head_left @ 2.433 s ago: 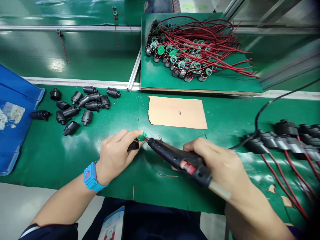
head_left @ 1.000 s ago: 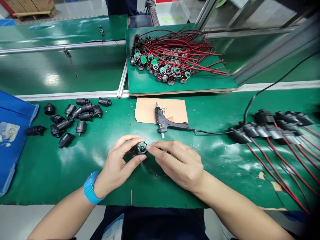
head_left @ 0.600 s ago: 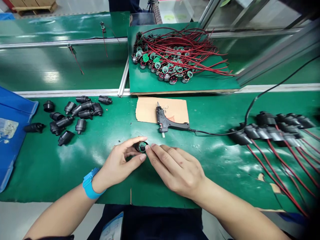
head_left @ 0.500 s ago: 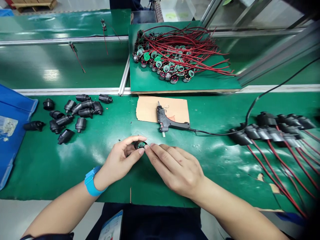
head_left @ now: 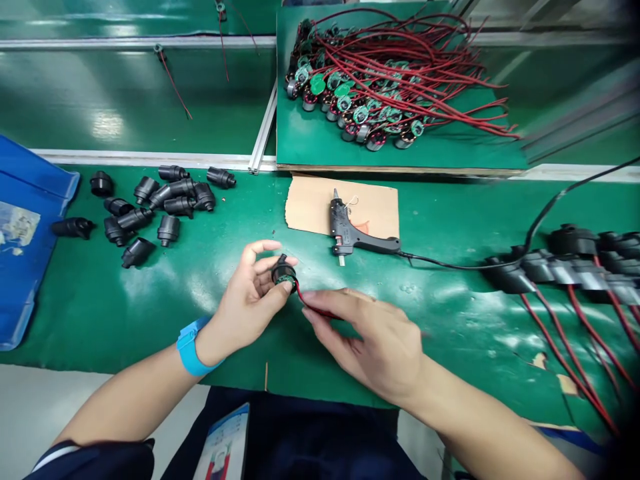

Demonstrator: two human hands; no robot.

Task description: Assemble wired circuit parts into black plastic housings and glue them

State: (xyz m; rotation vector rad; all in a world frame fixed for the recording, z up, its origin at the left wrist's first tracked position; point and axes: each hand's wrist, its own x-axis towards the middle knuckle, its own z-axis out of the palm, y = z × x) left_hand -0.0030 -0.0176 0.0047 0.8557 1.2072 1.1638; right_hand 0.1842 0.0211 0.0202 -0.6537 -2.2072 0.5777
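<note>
A black plastic housing point(head_left: 283, 268) with a green circuit board in its end is gripped between the thumb and fingers of my left hand point(head_left: 253, 293). Red wires point(head_left: 300, 292) come out of the housing on its right side. My right hand point(head_left: 370, 340) pinches these wires between thumb and fingers, a short way from the housing. Beyond both hands, a black glue gun point(head_left: 345, 230) lies on a piece of brown cardboard point(head_left: 307, 203).
Several loose black housings point(head_left: 170, 193) lie at left beside a blue bin point(head_left: 30, 247). A raised green board point(head_left: 450, 150) carries a pile of wired coils point(head_left: 360, 110). At right are black housings with red wires point(head_left: 555, 270), and the glue gun's cable point(head_left: 533, 230) runs past them.
The housing has tipped so more of its side shows. My right hand has drawn back from its mouth and now pinches the red wires. The view has shifted slightly.
</note>
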